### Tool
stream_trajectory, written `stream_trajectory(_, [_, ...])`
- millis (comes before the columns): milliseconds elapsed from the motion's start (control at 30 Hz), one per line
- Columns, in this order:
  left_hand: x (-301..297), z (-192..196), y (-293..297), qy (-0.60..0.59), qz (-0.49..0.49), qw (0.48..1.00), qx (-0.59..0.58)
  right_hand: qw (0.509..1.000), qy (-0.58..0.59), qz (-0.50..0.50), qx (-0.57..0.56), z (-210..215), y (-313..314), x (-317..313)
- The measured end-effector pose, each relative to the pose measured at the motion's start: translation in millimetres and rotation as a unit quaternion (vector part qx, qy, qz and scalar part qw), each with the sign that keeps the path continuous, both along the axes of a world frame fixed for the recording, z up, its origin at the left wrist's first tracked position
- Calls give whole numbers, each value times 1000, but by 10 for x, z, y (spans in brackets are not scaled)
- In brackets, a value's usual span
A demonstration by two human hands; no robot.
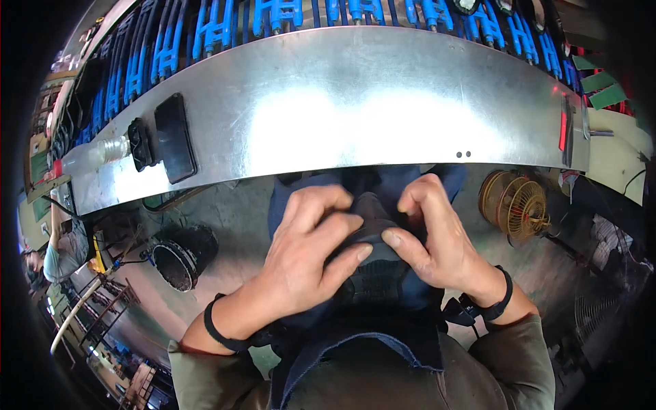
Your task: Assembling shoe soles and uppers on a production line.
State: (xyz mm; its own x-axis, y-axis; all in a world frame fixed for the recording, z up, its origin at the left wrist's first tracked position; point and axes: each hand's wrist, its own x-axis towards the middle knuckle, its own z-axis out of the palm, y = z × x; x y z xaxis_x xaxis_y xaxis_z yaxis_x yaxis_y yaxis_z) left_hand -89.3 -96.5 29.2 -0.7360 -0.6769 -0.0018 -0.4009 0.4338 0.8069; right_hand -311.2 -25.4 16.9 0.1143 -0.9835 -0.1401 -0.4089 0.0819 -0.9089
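Observation:
Above my lap, just in front of the metal table's near edge, both my hands are on a dark, shoe-shaped piece. Its exact kind cannot be made out. My left hand grips it from the left with curled fingers, the thumb lying along its near side. On the other side my right hand pinches its edge between thumb and bent fingers. A dark ribbed or mesh-like part shows below the hands. The palms and fingers cover part of the piece.
A curved-looking metal table carries a phone, a black clip-like object and a clear bottle at left. Blue racks line its far side. A black bucket and a wire-caged round object stand below. Another person is far left.

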Motion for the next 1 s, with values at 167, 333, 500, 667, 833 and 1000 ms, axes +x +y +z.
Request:
stream_trajectory(167, [87, 75, 225, 108, 4, 988, 108, 940, -291, -99, 145, -56, 233, 87])
stream_trajectory(333, [295, 305, 809, 263, 17, 959, 103, 937, -338, 85, -25, 342, 799, 294])
stream_trajectory(500, [132, 105, 1058, 277, 69, 892, 351, 939, -336, -65, -31, 202, 917, 629])
stream_trajectory(667, [66, 941, 993, 438, -86, 892, 66, 884, -340, 21, -320, 944, 858, 769])
stream_trajectory(833, [390, 799, 398, 564, -110, 802, 162, 913, -326, -181, -163, 712, 363, 442])
stream_trajectory(1000, [274, 316, 914, 345, 131, 914, 170, 951, -34, -111, -288, 404, 681, 853])
